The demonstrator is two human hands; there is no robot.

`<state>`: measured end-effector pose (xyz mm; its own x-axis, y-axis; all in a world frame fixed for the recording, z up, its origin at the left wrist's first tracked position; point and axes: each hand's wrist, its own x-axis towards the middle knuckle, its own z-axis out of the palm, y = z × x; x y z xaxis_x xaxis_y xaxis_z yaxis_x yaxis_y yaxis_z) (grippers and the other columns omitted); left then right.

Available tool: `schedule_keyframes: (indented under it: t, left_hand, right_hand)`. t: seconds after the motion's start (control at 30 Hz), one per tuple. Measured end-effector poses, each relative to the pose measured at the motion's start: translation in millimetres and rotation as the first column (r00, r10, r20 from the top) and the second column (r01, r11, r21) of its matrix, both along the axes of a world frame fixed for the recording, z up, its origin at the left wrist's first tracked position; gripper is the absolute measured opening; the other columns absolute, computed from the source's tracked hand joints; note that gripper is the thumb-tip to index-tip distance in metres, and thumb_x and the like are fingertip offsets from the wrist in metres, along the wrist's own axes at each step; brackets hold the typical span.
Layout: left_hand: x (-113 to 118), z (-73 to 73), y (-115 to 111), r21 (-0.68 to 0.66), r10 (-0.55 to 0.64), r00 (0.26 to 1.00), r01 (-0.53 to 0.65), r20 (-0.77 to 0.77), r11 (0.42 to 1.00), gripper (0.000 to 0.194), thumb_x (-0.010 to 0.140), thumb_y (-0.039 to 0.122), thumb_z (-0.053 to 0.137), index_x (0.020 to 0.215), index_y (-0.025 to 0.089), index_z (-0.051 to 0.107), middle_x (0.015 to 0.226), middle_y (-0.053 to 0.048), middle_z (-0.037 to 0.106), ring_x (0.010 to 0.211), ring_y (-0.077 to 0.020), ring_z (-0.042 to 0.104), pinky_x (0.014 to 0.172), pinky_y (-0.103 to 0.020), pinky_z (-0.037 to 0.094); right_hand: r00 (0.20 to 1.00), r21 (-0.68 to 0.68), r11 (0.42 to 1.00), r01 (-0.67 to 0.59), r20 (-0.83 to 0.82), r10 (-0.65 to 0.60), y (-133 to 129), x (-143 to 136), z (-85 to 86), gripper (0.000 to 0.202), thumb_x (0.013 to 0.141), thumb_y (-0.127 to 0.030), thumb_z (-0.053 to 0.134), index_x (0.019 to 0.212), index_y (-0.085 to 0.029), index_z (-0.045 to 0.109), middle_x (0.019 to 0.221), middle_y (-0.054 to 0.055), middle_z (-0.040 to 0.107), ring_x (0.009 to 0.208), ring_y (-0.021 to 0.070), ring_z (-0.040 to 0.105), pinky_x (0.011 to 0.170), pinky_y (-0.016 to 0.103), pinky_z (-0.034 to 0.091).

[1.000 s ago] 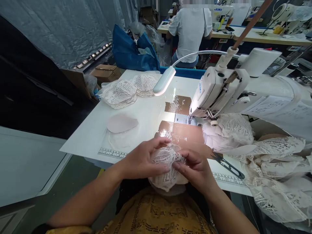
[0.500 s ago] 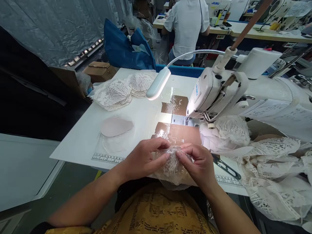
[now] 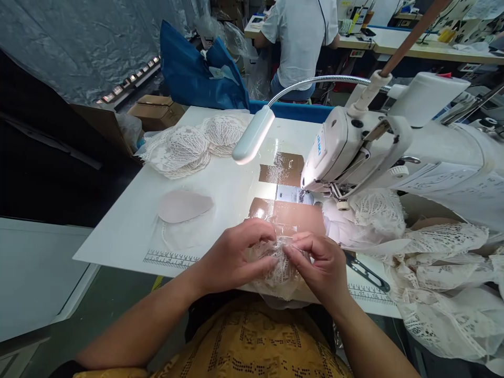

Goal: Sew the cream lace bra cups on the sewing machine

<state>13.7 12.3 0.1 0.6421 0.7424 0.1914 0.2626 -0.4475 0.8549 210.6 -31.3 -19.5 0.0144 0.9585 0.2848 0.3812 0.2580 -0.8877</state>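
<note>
At the table's front edge, in front of my body, a piece of white lace fabric [image 3: 282, 275] is bunched between my hands. My left hand [image 3: 236, 257] is on its left side, thumb and curled index finger against the lace; the other fingers are hidden. My right hand [image 3: 325, 265] pinches the upper right edge between thumb and fingers. Just beyond the fingers lies a shiny tan patch [image 3: 297, 215] on the table. Past that, the needle area of a white sewing machine [image 3: 334, 152] is lit by a lamp [image 3: 254, 135] on a bendable neck.
Lace cups [image 3: 177, 152] lie at the back left of the white table [image 3: 129, 226], with a pale oval pad [image 3: 185, 206] nearer. A lace heap [image 3: 444, 294] and dark thread snips [image 3: 368, 272] lie right. A blue bag [image 3: 197, 73] and a seated person [image 3: 301, 42] are beyond.
My left fingers have shifted slightly on the lace, the thumb now reaching a little further right. My right hand keeps its pinch. The view has tilted slightly.
</note>
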Motion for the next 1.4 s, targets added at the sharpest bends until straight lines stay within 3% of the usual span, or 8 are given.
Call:
schedule_keyframes:
  t: [0.3, 0.47, 0.57, 0.67, 0.87, 1.07, 1.2, 1.4]
  left_hand:
    - [-1.2, -0.1, -5.8, 0.109, 0.024, 0.992, -0.037, 0.123, 0.993, 0.018, 0.078, 0.003, 0.056, 0.073, 0.017, 0.046, 0.107, -0.005, 0.060, 0.099, -0.0163, 0.058, 0.084, -0.027, 0.048]
    - [-1.2, -3.9, 0.8, -0.274, 0.041, 0.996, -0.017, 0.081, 0.962, 0.032, 0.080, 0.023, 0.069, 0.108, 0.018, 0.053, 0.114, -0.008, 0.058, 0.099, -0.0178, 0.057, 0.084, -0.029, 0.049]
    - [2.4, -5.7, 6.4, -0.474, -0.086, 0.993, 0.112, 0.076, 0.873, 0.020, 0.089, 0.032, 0.059, 0.100, 0.014, 0.060, 0.088, -0.003, 0.060, 0.080, -0.0136, 0.056, 0.071, -0.024, 0.047]
    - [5.6, -6.0, 8.3, -0.522, -0.114, 0.989, 0.145, 0.092, 0.841, 0.024, 0.092, 0.034, 0.054, 0.083, 0.012, 0.060, 0.073, 0.000, 0.053, 0.066, -0.0100, 0.049, 0.060, -0.021, 0.040]
    - [9.3, -7.8, 10.4, -0.481, -0.118, 0.990, 0.143, 0.081, 0.865, 0.024, 0.090, 0.034, 0.056, 0.084, 0.011, 0.061, 0.074, -0.001, 0.053, 0.069, -0.0116, 0.048, 0.061, -0.022, 0.039]
    - [10.5, -6.2, 16.1, -0.660, -0.127, 0.965, 0.251, 0.231, 0.709, 0.022, 0.089, 0.033, 0.059, 0.089, 0.011, 0.062, 0.076, -0.001, 0.055, 0.069, -0.0101, 0.049, 0.062, -0.021, 0.040]
    - [15.3, -7.4, 14.8, -0.702, -0.067, 0.953, 0.263, 0.294, 0.662, 0.021, 0.088, 0.031, 0.062, 0.081, 0.011, 0.063, 0.069, 0.001, 0.053, 0.062, -0.0078, 0.046, 0.057, -0.018, 0.037]
    - [25.9, -11.5, 8.1, -0.823, 0.188, 0.929, 0.173, 0.318, 0.541, 0.030, 0.081, 0.039, 0.067, 0.071, 0.013, 0.053, 0.060, 0.002, 0.050, 0.051, -0.0077, 0.045, 0.049, -0.019, 0.036]
  right_hand:
    - [1.000, 0.026, 1.000, -0.012, 0.015, 0.011, -0.8, 0.0, -1.6, 0.013, 0.081, -0.018, 0.066, 0.069, -0.020, 0.062, 0.072, -0.001, 0.070, 0.066, 0.0119, 0.065, 0.059, 0.021, 0.046]
    - [1.000, 0.027, 0.999, -0.024, -0.004, 0.024, -0.9, -2.1, 1.9, 0.015, 0.080, -0.018, 0.067, 0.067, -0.019, 0.061, 0.070, -0.002, 0.068, 0.064, 0.0105, 0.063, 0.059, 0.020, 0.046]
    - [0.998, -0.002, 0.999, -0.049, -0.025, 0.049, 0.0, -2.3, 3.3, 0.015, 0.080, -0.019, 0.067, 0.067, -0.019, 0.061, 0.069, -0.002, 0.068, 0.063, 0.0102, 0.061, 0.058, 0.020, 0.046]
    - [0.996, -0.108, 0.991, -0.080, -0.056, 0.074, 1.3, 0.8, 3.2, 0.015, 0.081, -0.023, 0.066, 0.067, -0.019, 0.061, 0.068, -0.001, 0.067, 0.060, 0.0105, 0.060, 0.055, 0.020, 0.045]
    - [0.982, -0.369, 0.915, -0.165, -0.148, 0.117, 7.0, 10.6, 6.8, 0.017, 0.080, -0.034, 0.067, 0.090, -0.020, 0.069, 0.080, 0.002, 0.071, 0.071, 0.0145, 0.062, 0.062, 0.024, 0.048]
    - [0.963, -0.421, 0.875, -0.240, -0.214, 0.162, 10.2, 14.9, 16.4, 0.018, 0.081, -0.035, 0.066, 0.078, -0.018, 0.069, 0.068, 0.000, 0.065, 0.060, 0.0110, 0.051, 0.055, 0.022, 0.040]
    - [0.932, -0.449, 0.836, -0.314, -0.311, 0.183, 10.8, 16.5, 19.1, 0.019, 0.080, -0.036, 0.067, 0.077, -0.017, 0.067, 0.067, -0.001, 0.060, 0.060, 0.0101, 0.048, 0.056, 0.023, 0.038]
    - [0.844, -0.495, 0.776, -0.390, -0.530, 0.085, 18.8, 18.7, 10.4, 0.023, 0.074, -0.039, 0.073, 0.075, -0.018, 0.063, 0.066, -0.003, 0.056, 0.060, 0.0084, 0.047, 0.057, 0.022, 0.038]
